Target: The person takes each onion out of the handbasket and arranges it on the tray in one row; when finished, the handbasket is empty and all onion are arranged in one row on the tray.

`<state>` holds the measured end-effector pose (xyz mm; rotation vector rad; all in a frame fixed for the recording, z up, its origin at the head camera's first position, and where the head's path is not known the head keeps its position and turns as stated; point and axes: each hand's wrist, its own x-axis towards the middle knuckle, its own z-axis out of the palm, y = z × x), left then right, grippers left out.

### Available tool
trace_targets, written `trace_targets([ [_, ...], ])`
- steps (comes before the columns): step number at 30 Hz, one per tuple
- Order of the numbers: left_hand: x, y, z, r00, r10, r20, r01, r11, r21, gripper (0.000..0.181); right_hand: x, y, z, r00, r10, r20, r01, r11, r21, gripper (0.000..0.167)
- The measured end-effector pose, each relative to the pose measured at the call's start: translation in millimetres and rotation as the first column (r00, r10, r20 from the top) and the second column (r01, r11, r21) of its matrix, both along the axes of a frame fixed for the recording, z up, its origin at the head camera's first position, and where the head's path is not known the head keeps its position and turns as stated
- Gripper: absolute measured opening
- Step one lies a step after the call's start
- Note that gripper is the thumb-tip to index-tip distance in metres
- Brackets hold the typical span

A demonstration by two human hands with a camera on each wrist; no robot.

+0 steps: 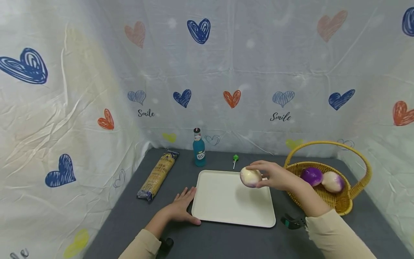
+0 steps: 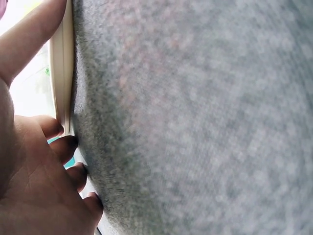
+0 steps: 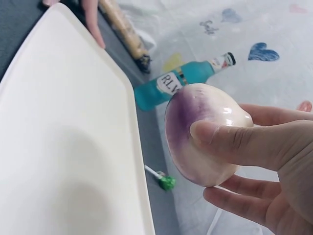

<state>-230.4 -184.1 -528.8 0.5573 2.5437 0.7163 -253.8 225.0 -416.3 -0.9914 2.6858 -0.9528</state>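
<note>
A white and purple turnip (image 1: pixel 250 177) is pinched between the thumb and fingers of my right hand (image 1: pixel 273 175), above the right part of a white tray (image 1: pixel 226 201). In the right wrist view the turnip (image 3: pixel 205 132) shows its purple side, with my thumb across it. My left hand (image 1: pixel 182 208) lies at the tray's left edge, fingers spread and thumb near the front left corner. The left wrist view shows that hand (image 2: pixel 39 166) beside the tray's rim (image 2: pixel 62 73).
A yellow wicker basket (image 1: pixel 343 203) at the right holds a purple turnip (image 1: pixel 312 176) and a white and purple one (image 1: pixel 332 182). Behind the tray stand a blue bottle (image 1: pixel 199 151) and a green lollipop (image 1: pixel 235 158). A yellow noodle packet (image 1: pixel 158 174) lies at the left.
</note>
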Motion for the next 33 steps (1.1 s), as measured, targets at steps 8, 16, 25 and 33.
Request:
trace_targets([
  [8,0.8,-1.3,0.1,1.000,0.001,0.006,-0.001,1.000,-0.001,0.136,-3.4,-13,-3.0,0.999,0.014,0.050,-0.013,1.000,-0.024,0.062],
  [16,-2.1,-3.1,-7.2,1.000,0.008,-0.002,-0.008,1.000,0.011,0.138,-7.6,-28,-3.0,0.996,0.013,0.083,-0.011,0.999,-0.030,0.063],
  [25,-0.3,-2.9,-2.9,1.000,0.006,0.005,-0.006,1.000,0.015,0.136,-15.8,-43,-11.6,0.993,0.026,0.115,-0.018,0.997,-0.071,0.064],
  [33,-0.1,0.1,-1.7,1.000,0.016,0.001,-0.016,1.000,-0.006,0.135,-19.3,-59,-14.0,0.990,0.025,0.141,-0.012,0.995,-0.096,0.064],
])
